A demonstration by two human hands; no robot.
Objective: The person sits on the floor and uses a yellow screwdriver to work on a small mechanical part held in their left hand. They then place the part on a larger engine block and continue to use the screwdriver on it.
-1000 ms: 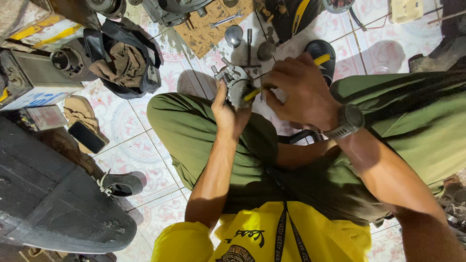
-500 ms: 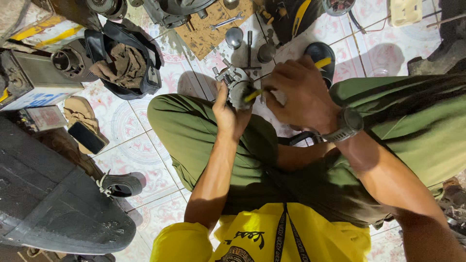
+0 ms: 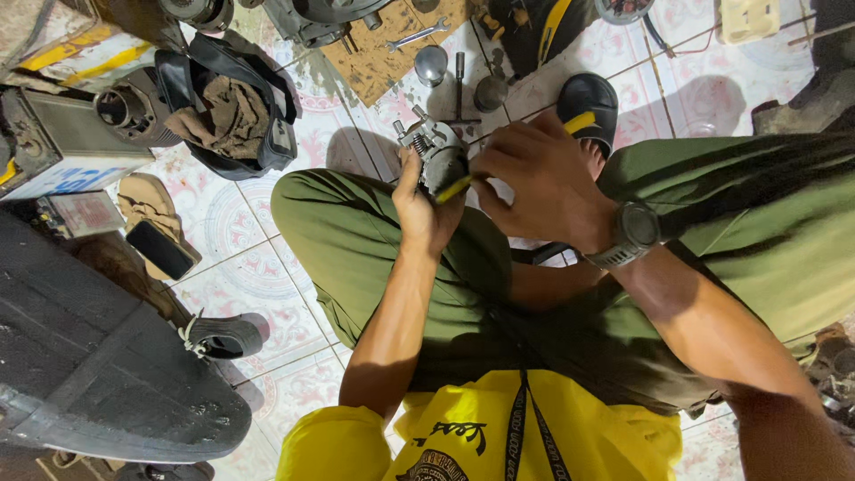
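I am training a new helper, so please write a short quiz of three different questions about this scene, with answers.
1. True or false: the left hand holds the small grey metal engine part.
2. Which hand grips the yellow-handled tool?
3. The black wristwatch is on which wrist? A) left B) right

Key: 1 true; 2 the right hand; 3 B.

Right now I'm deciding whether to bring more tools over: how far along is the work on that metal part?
Done: parts already lie loose on the tiled floor, including a wrench on a board. In hand: the left hand grips a small metal assembly while the right hand works a yellow-handled tool against it. Left: the assembly isn't set down; how much remains can't be told.
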